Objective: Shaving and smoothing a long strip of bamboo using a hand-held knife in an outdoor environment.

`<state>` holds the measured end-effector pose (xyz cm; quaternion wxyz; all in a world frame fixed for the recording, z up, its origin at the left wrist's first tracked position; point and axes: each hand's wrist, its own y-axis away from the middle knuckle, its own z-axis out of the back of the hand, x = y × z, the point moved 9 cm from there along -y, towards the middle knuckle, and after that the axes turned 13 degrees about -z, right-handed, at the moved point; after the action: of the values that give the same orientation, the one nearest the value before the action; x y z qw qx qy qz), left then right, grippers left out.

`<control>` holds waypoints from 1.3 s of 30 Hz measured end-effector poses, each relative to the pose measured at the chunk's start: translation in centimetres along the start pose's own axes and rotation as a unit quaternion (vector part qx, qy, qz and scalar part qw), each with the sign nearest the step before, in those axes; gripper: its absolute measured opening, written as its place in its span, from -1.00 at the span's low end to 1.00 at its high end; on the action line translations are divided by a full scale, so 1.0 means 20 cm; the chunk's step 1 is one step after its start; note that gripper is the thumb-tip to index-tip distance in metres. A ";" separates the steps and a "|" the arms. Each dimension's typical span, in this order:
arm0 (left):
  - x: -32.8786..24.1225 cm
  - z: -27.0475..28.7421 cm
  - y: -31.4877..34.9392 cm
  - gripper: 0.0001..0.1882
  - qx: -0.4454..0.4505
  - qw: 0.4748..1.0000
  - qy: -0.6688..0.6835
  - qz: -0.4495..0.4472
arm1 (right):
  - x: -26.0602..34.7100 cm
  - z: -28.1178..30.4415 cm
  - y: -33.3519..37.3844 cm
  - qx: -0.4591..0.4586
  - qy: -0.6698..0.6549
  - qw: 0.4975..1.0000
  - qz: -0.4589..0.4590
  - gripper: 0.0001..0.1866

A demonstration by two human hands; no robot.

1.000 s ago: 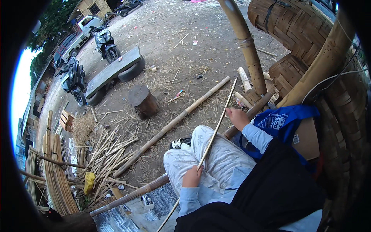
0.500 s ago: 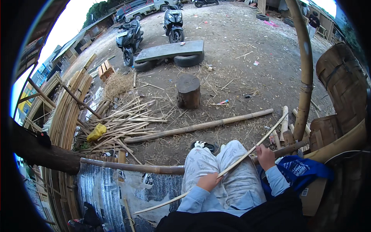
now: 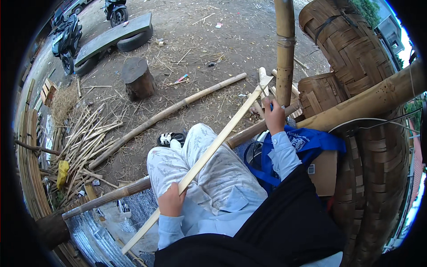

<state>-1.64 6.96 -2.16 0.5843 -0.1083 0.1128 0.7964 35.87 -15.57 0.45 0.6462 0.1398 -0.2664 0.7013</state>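
A long pale bamboo strip (image 3: 213,149) slants across my lap, its broad face showing. Around its lower part my left hand (image 3: 171,201) is closed, close to my left thigh. Higher up, my right hand (image 3: 275,116) is closed beside the strip's far end. A small dark bit shows at those fingers, but I cannot make out what they hold. Patterned light trousers (image 3: 202,171) cover my legs under the strip. By my right forearm lies a blue bag (image 3: 307,144) against a cardboard box (image 3: 324,173).
A bamboo rail (image 3: 111,196) runs before my seat, and an upright bamboo post (image 3: 284,53) stands ahead right. Woven bamboo baskets (image 3: 340,40) crowd the right. Beyond lie a bamboo pole (image 3: 169,118), a stump (image 3: 138,80), loose strips (image 3: 89,142) and a plank bench (image 3: 115,38).
My view has swung right and down. The strip now shows its wide face and slants more steeply. My hands are farther apart along it, the left lower and the right higher.
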 end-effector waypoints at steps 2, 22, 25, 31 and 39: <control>0.10 0.05 0.09 -0.65 0.007 1.000 -0.001 0.024 | -0.07 0.00 0.00 0.009 -0.136 0.990 -0.026 -0.58; 0.26 0.20 0.05 -0.33 -0.088 0.995 0.046 -0.005 | -0.03 -0.43 0.62 0.323 -0.518 0.709 -0.353 -0.58; 0.05 0.15 -0.20 -0.25 -0.092 0.989 0.100 -0.065 | 0.01 -0.42 0.66 0.332 -0.521 0.705 -0.349 -0.58; -0.05 0.07 -0.50 -0.26 -0.123 0.986 0.104 -0.052 | 0.00 -0.26 0.62 0.307 -0.517 0.735 -0.312 -0.57; -0.13 0.00 -0.55 -0.52 -0.010 0.980 0.195 -0.045 | 0.05 -0.06 0.63 0.309 -0.448 0.820 -0.176 -0.60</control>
<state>9.57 7.82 -1.98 0.5847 -0.2725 0.2116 0.7342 23.48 -14.28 -2.41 0.4913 0.6755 -0.2668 0.4808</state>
